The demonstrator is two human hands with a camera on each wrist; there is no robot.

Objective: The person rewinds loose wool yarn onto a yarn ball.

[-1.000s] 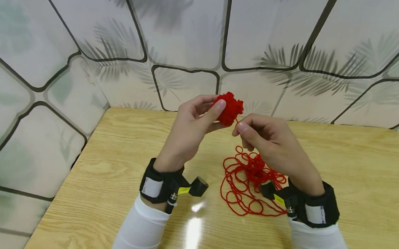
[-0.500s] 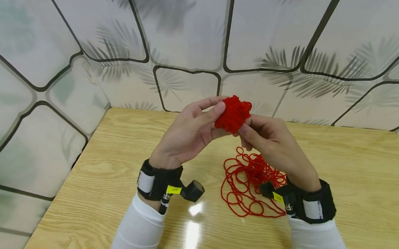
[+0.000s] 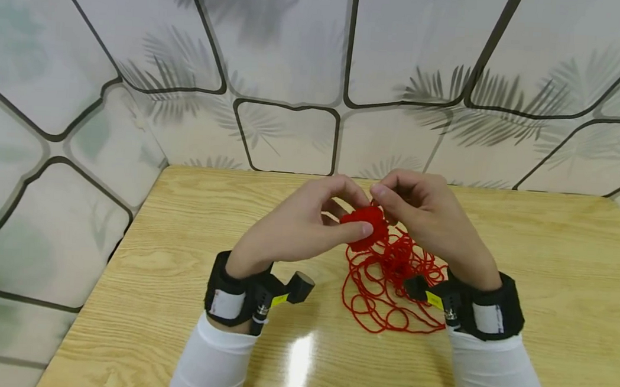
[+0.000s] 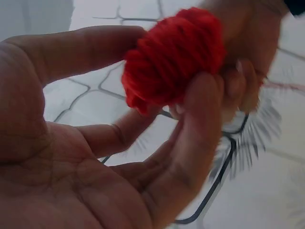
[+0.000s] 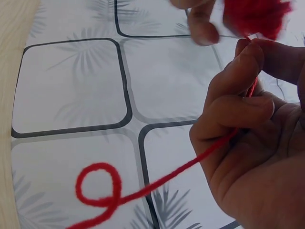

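My left hand (image 3: 303,222) holds a small ball of red yarn (image 4: 174,57) between its thumb and fingertips, the wound strands showing in the left wrist view. Close on its right, my right hand (image 3: 426,215) pinches a strand of red yarn (image 5: 183,167) between thumb and forefinger. In the right wrist view that strand runs up to the ball and trails down through the curled fingers, with a loop in it. Below the hands, a loose tangle of red yarn (image 3: 357,285) lies on the table, partly covered by the right hand and wrist camera.
The wooden table (image 3: 155,279) reaches back to a wall (image 3: 287,136) with a leaf and dark-line pattern. Another patterned wall (image 3: 47,219) stands at the left. A black wrist camera (image 3: 300,287) juts inward from the left wrist strap.
My left hand has turned and come down with the ball, which is lower and now overlaps the tangle. The right hand has risen slightly to the ball's upper right, still pinching the strand.
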